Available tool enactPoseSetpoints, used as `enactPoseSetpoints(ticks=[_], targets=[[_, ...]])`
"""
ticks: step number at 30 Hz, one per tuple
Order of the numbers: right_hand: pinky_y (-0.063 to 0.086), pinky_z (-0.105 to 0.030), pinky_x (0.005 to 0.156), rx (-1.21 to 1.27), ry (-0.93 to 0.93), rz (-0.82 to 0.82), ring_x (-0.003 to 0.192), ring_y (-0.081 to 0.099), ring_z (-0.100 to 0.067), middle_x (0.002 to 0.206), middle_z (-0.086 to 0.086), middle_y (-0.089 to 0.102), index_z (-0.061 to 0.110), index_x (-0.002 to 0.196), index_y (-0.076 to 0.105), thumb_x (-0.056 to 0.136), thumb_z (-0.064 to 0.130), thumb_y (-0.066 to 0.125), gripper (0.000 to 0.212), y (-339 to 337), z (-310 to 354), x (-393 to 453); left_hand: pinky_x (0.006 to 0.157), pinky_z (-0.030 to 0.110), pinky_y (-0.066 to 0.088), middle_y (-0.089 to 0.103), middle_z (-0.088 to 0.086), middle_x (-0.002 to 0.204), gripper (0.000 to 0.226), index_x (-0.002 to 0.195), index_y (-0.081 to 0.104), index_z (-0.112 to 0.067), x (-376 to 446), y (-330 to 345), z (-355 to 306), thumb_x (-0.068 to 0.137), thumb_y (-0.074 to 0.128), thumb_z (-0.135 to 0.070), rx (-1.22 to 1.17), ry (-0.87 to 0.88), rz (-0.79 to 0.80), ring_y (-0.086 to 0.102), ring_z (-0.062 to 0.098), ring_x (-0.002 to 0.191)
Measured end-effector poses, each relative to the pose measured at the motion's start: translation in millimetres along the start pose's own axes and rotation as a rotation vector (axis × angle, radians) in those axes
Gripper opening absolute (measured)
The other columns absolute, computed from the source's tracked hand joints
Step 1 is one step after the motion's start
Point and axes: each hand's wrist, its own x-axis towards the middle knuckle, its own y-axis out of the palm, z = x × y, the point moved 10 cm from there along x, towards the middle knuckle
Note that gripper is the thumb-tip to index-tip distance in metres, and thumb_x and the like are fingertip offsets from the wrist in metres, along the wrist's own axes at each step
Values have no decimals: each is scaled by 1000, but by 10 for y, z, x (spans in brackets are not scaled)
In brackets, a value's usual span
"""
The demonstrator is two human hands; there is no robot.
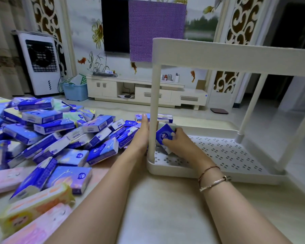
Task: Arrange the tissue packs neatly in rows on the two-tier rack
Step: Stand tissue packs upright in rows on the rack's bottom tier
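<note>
Gripping a blue tissue pack, right hand, left hand flat, "Vinda" packs.

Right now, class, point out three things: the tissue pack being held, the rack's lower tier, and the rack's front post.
Tissue pack [164, 135], head view, blue end face.
Lower tier [224, 154], head view, bare perforated floor.
Front post [153, 110], head view, mid-shaft.
</note>
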Motion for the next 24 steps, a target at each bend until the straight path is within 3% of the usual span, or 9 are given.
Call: enactPoseSetpoints(ticks=[2, 4, 9, 12, 14, 16, 18, 21, 24], targets=[[40, -18, 58, -70, 33, 21, 98, 49, -15, 119, -4, 49, 10, 136, 30, 90, 20, 60, 56, -11, -56, 46, 65, 22, 50, 74, -5, 83, 58, 88, 72, -23, 99, 58, 26, 98, 27, -58, 24, 7, 41, 69, 0, 67], [41, -21, 62, -115, 50, 40, 99, 48, -15, 119, -4, 48, 9, 138, 27, 91, 22, 61, 60, -26, -83, 56, 65, 20, 50, 72, -11, 83, 56, 106, 69, -21, 146, 43, 37, 99, 26, -57, 57, 15, 52, 68, -5, 67], [39, -24, 63, -97, 73, 68, 92, 49, -15, 121, -8, 47, 11, 144, 20, 99, 19, 44, 52, -35, -130, 88, 56, 14, 50, 70, 8, 99, 51, 122, 62, -6, 141, 58, -30, 104, 30, -41, 102, 38, 44, 68, 6, 71], [42, -18, 63, 12, 44, 81, 96, 50, -14, 133, -8, 47, 15, 147, 17, 99, 11, 40, 53, -15, -111, 129, 46, 12, 49, 63, 5, 89, 48, 129, 54, 1, 74, 172, -81, 106, 27, -31, 120, 24, 109, 62, 8, 68], [43, -17, 65, 33, 31, 101, 100, 50, -15, 135, -7, 46, 17, 148, 15, 100, 12, 40, 55, 8, -97, 138, 43, 8, 46, 55, 2, 84, 39, 124, 50, -3, 25, 269, -122, 106, 23, -26, 103, 11, 162, 54, 8, 72], [45, -24, 76, -41, 35, 108, 109, 51, -20, 139, -10, 45, 19, 149, 13, 100, 20, 40, 56, 5, -141, 154, 43, 7, 45, 55, 2, 84, 31, 110, 51, -12, 56, 281, -90, 106, 24, -27, 29, -24, 137, 55, 13, 78], [42, -35, 96, -163, 65, 114, 121, 48, -26, 139, -9, 45, 21, 148, 14, 97, 32, 44, 60, -42, -230, 144, 55, 10, 48, 59, 2, 89, 33, 98, 57, -17, 118, 219, -63, 106, 27, -30, -7, -27, 55, 59, 14, 87], [32, -44, 110, -332, 128, 194, 133, 37, -27, 140, -8, 42, 21, 140, 27, 89, 45, 50, 60, -70, -380, 74, 82, 21, 47, 63, 10, 116, 50, 115, 60, -7, 122, 180, -40, 104, 27, -43, 27, -5, 49, 59, 22, 111], [13, -42, 119, -534, 100, 225, 148, 8, -23, 156, -7, 24, 17, 148, 23, 99, 40, 38, 56, -76, -400, 13, 66, 11, 52, 64, 17, 105, 67, 112, 63, 4, 88, 185, 8, 101, 27, -52, 57, 6, 93, 62, 23, 100]])
